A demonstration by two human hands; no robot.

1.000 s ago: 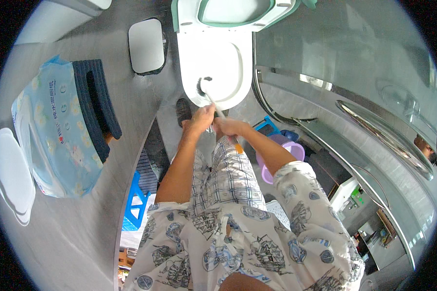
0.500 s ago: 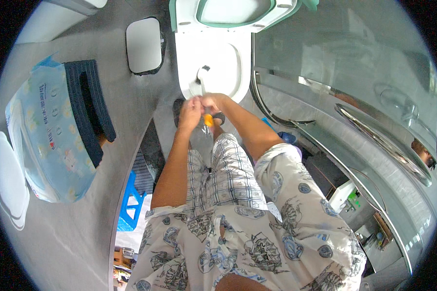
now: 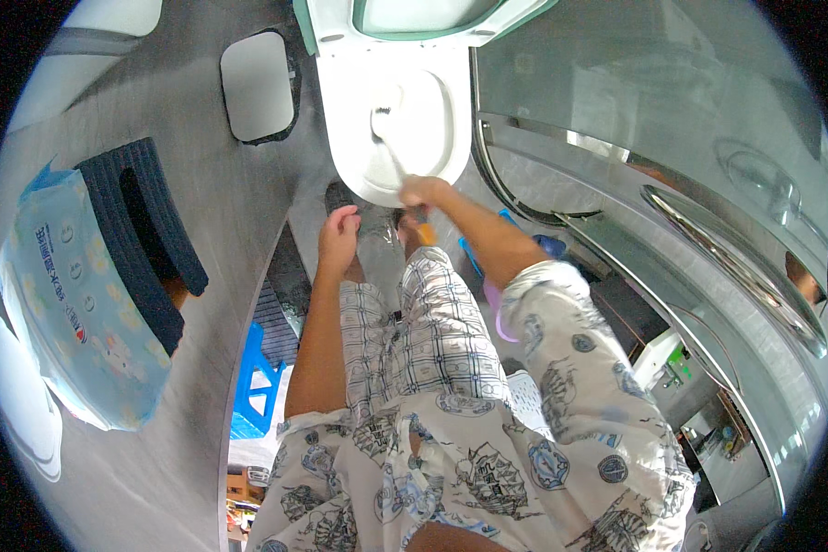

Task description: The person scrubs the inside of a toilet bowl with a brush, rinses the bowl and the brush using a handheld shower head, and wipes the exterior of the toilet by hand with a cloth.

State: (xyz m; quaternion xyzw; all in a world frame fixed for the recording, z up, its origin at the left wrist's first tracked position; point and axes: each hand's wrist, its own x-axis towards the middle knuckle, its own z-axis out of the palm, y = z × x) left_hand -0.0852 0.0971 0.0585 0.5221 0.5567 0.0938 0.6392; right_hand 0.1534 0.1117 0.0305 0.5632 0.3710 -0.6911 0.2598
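Note:
My right hand (image 3: 421, 191) is closed around the handle of a toilet brush (image 3: 391, 147). Its pale shaft slants up into the white toilet bowl (image 3: 333, 129), and dark bristles show at its far end, inside the bowl. Below the fist an orange piece (image 3: 426, 234) sticks out, apparently the handle's end. My left hand (image 3: 339, 237) hangs to the left of the bowl's front edge, fingers loosely bent and apart from the brush, with nothing visible in it.
The raised green-edged lid and seat (image 3: 414, 39) stand behind the bowl. A white-lidded bin (image 3: 258, 87) is at left, near a light blue wipes pack (image 3: 87, 304) and a dark ribbed cloth (image 3: 143, 230). Glass panels (image 3: 635, 101) with a metal rail border the right side. A blue stool (image 3: 256, 382) stands lower left.
My left hand has come off the brush and moved left and down. My right hand has shifted slightly right, keeping the brush, whose head has moved up and left in the bowl.

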